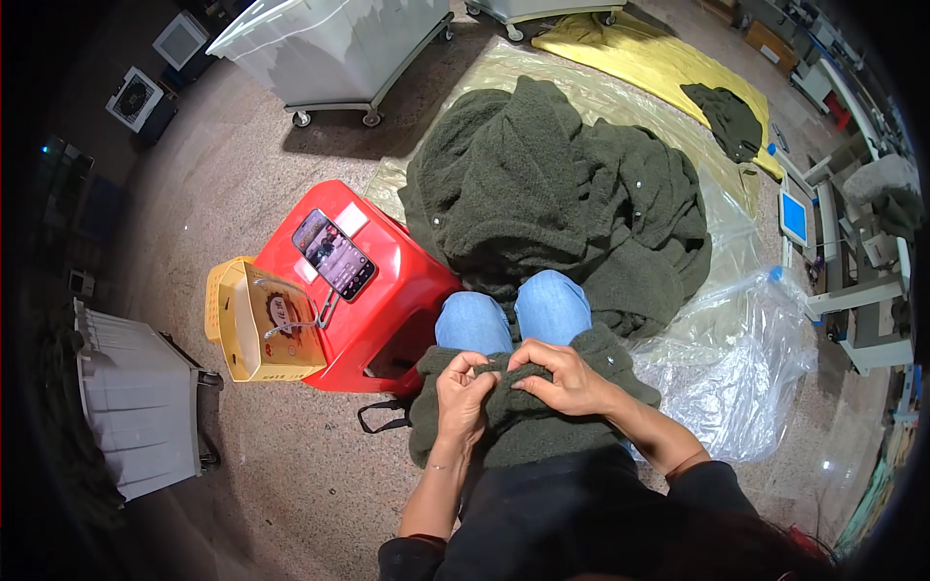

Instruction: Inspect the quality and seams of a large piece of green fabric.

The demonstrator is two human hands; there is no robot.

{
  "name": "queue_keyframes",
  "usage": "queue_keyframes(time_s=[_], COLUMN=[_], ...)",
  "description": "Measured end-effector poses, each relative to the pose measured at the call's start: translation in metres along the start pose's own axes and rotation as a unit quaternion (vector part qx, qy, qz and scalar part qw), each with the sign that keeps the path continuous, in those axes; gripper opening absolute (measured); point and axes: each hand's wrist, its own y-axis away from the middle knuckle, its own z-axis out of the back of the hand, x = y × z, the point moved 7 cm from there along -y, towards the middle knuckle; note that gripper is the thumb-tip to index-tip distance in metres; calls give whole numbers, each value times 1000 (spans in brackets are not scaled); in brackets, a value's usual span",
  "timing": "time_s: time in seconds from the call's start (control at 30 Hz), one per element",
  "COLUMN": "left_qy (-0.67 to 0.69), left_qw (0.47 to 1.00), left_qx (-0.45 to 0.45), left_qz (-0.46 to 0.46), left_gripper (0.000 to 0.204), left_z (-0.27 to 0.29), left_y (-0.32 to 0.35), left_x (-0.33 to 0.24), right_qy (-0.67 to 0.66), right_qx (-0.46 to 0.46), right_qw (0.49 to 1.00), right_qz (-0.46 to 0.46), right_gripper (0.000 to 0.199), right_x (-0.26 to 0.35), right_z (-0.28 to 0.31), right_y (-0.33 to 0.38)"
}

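Across my lap lies a dark green knitted fabric piece [542, 438], bunched up between my hands. My left hand [463, 395] pinches its edge between thumb and fingers. Close beside it, my right hand [560, 378] grips the same edge, fingers curled and thumb pressed in. The two hands are a short gap apart. Beyond my knees, in blue jeans [552, 305], a large heap of the same dark green knit [523, 174] rests on plastic sheeting. Whether the lap piece joins that heap cannot be made out.
At my left stands a red plastic stool [387, 266] bearing a propped phone [334, 254]; a yellow basket [242, 334] hangs at its side. White wheeled bins [329, 58] stand beyond and far left. Clear plastic [727, 378] lies right, near machine frames [862, 300].
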Motion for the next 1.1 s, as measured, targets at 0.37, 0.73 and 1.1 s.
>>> queue_keyframes(time_s=[0.37, 0.73, 1.1], left_qy=[-285, 48, -18], left_qw=[906, 999, 997], left_qx=[-160, 21, 2], left_qz=[-268, -1, -77], left_gripper=[14, 14, 16], left_z=[6, -12, -9], left_y=[1, 12, 29], left_x=[-15, -16, -18], right_qy=[83, 196, 230], right_qx=[80, -112, -153], right_qw=[991, 932, 922], right_qz=[70, 282, 270], right_gripper=[24, 42, 35], right_x=[29, 81, 59], right_z=[-33, -13, -10], right_y=[4, 39, 22])
